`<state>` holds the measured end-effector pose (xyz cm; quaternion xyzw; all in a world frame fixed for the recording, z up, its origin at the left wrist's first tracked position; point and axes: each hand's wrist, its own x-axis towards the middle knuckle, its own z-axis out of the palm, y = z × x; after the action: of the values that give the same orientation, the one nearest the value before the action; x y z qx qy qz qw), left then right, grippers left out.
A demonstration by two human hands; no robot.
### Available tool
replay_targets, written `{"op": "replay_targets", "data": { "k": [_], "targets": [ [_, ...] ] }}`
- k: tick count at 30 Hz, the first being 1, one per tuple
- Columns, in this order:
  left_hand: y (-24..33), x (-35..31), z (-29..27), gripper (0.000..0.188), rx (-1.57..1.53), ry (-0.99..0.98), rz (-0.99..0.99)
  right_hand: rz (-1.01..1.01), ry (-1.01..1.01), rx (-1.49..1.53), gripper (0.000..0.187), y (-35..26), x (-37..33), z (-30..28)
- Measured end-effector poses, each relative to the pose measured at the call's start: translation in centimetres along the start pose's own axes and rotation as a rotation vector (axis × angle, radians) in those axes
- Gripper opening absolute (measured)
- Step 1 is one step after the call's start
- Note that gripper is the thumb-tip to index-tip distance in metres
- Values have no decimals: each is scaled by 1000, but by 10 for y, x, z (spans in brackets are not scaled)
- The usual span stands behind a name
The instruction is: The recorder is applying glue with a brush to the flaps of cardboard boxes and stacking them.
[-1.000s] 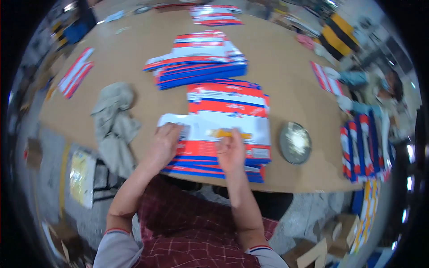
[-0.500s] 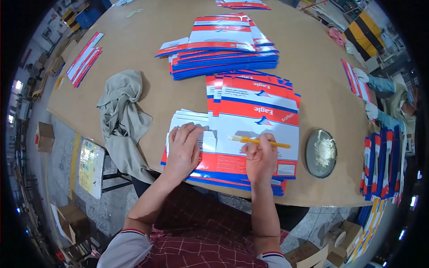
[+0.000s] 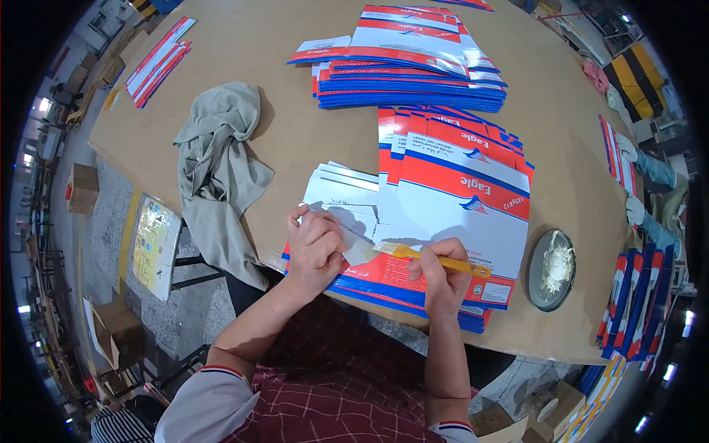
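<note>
Fingers curled, my left hand (image 3: 316,247) grips a white flap (image 3: 361,252) at the left side of a flat printed carton (image 3: 450,221). This carton, white, red and blue, tops a fanned stack of similar flat cartons at the table's near edge. My right hand (image 3: 446,282) is closed round the yellow handle of a flat brush (image 3: 402,250). The brush's pale bristle end points left and meets the flap beside my left hand. Right of the stack lies a dark round dish (image 3: 539,292) with whitish paste (image 3: 557,269) in it.
Another pile of flat cartons (image 3: 413,92) lies farther back on the brown table (image 3: 295,133). A crumpled grey-green cloth (image 3: 221,148) drapes over the left edge. At the right, a co-worker's gloved hands (image 3: 634,210) hold cartons near an upright bundle (image 3: 631,299).
My left hand has gone from lying spread on the cartons to gripping a flap. The brush tip has come down and left to that flap. The whole view has shifted slightly.
</note>
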<state>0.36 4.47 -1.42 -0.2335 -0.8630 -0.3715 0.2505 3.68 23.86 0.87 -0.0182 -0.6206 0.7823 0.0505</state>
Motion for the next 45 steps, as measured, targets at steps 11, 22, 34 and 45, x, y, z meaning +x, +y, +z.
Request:
{"op": "replay_targets", "data": {
  "k": [11, 22, 34, 45],
  "targets": [
    [0, -4, 1, 25, 14, 8, -1, -21, -7, -85, 7, -3, -10, 1],
    [1, -4, 1, 25, 5, 10, -14, -64, 58, -224, 9, -2, -18, 7],
    [-1, -5, 2, 24, 2, 23, -7, -55, -60, -351, 9, -8, -18, 10],
    [-1, -5, 2, 25, -8, 19, 8, 34, 57, -183, 11, -12, -6, 8]
  ]
}}
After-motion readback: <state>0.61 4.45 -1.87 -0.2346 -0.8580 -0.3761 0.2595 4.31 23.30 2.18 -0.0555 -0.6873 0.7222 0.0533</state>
